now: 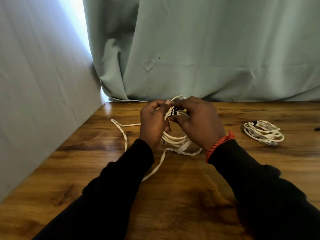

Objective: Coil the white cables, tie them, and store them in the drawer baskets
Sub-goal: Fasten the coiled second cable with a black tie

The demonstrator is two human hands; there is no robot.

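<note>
Head view: left hand [153, 122] and right hand [197, 122] pinching white cable coil [174, 137] above wooden table [173, 187], wrapping black tie [174, 112]; best cinching snugly, tucking trailing end.

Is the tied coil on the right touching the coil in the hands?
Apart. The head view shows bare wooden table between the tied coil and the held coil.

Dim scene; daylight glares through the curtain [207, 49] gap, edges bowed.
</note>
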